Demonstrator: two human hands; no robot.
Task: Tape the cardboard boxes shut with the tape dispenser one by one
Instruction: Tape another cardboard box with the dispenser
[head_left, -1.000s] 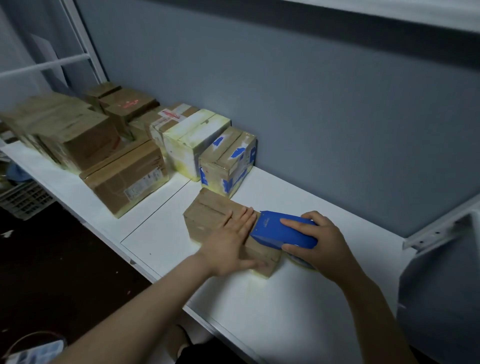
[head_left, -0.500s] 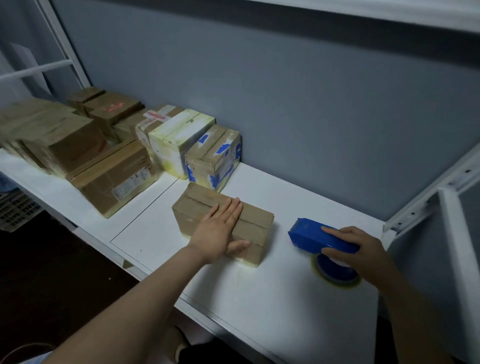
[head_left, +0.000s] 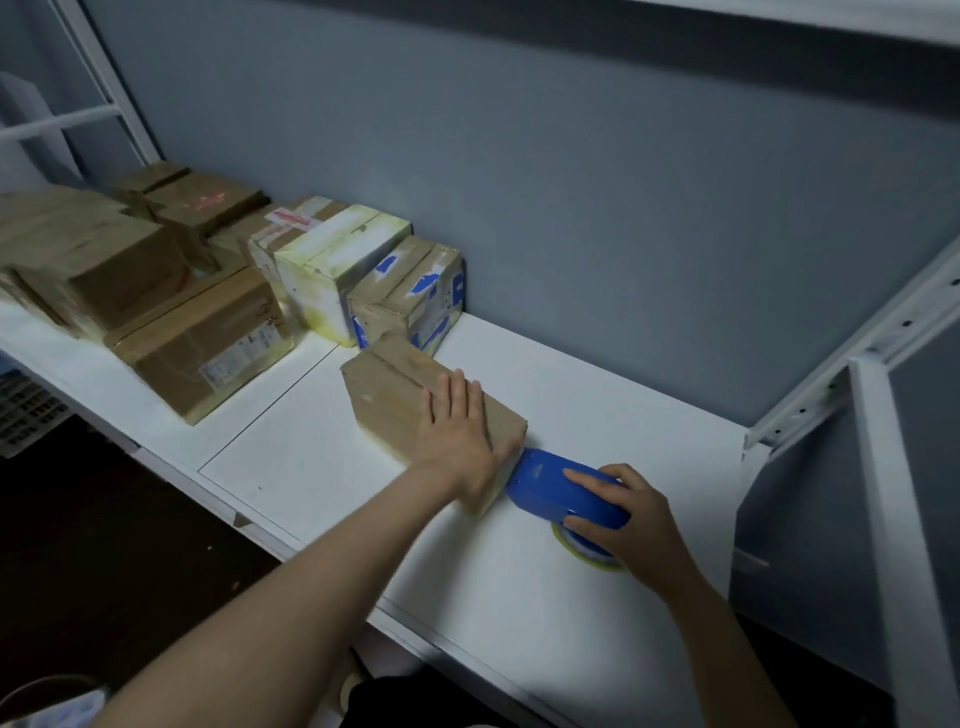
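Brown cardboard box (head_left: 405, 400) lies on the white worktop (head_left: 519, 582), its long axis running from far left to near right. The left hand (head_left: 457, 441) presses flat on top, fingers spread. The blue tape dispenser (head_left: 561, 493), nose against the box's near-right end, sits gripped in the right hand (head_left: 628, 519).

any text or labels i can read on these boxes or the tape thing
None can be read.
White shipping label on the front brown box: print too small and blurred.
Red and white sticker on a box at the back: blurred.
Red marking on the dark box at the far left: blurred.
Faint embossed mark on the blue tape dispenser: too small to read.
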